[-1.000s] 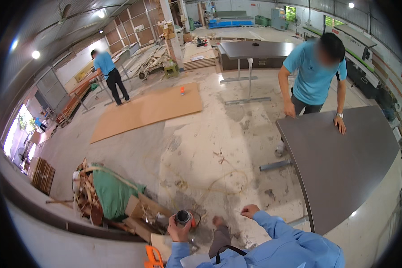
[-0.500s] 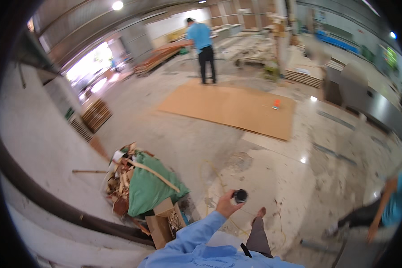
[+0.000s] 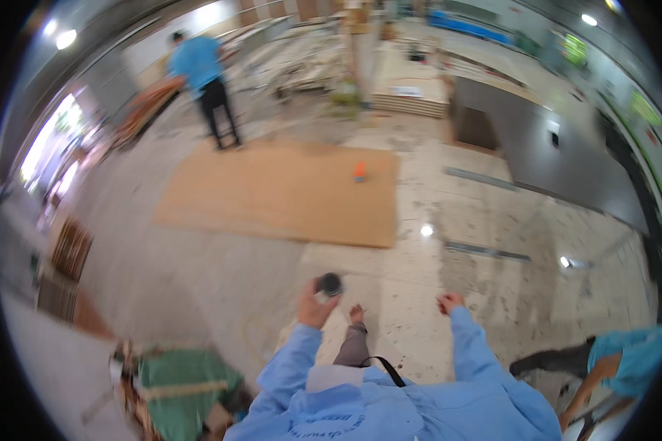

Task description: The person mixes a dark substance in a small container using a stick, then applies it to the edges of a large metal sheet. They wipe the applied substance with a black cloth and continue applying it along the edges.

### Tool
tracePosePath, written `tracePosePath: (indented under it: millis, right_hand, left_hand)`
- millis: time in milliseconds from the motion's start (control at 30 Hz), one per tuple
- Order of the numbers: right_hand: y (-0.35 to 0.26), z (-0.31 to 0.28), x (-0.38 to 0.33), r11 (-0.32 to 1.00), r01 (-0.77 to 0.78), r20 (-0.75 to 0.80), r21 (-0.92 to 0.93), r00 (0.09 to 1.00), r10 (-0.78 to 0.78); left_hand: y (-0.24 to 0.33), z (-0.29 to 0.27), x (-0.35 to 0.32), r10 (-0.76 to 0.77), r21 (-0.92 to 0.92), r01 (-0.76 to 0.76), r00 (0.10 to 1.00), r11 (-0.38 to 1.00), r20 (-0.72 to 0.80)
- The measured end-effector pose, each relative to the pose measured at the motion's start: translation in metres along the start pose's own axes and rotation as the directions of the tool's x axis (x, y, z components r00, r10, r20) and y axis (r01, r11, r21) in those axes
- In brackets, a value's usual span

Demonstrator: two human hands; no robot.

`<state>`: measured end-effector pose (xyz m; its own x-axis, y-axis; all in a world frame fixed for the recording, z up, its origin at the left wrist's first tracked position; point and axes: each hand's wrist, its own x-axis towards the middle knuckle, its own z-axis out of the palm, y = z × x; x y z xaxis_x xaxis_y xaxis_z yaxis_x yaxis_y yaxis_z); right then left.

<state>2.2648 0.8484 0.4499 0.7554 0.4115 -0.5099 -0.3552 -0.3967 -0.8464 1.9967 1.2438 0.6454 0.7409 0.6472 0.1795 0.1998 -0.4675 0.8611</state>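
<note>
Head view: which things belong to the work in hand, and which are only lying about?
In hand:
dark round object, in the left hand
right hand: no held thing visible

Lying about:
brown board
orange object on it
green sack

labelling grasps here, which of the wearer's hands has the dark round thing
The left hand, nearer the picture's middle: its fingers grip the dark round thing. The right hand shows no object in it.

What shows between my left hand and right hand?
In the head view, your foot and pale floor show between left hand and right hand.
</note>
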Motion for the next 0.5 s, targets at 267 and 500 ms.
tracePosePath:
  millis: [267, 500]
  right_hand:
    - [-0.077, -0.046, 0.149, 0.954, -0.286, -0.337, 0.094, 0.892, 0.3]
    - [0.012, -0.054, 0.149, 0.743, -0.59, -0.584, 0.315, 0.497, 0.642]
  left_hand:
    - [0.01, 0.129, 0.296, 0.068, -0.066, -0.063, 0.995, 0.996, 0.075]
    - [0.046, 0.247, 0.537, 0.131, -0.136, -0.099, 0.959, 0.986, 0.25]
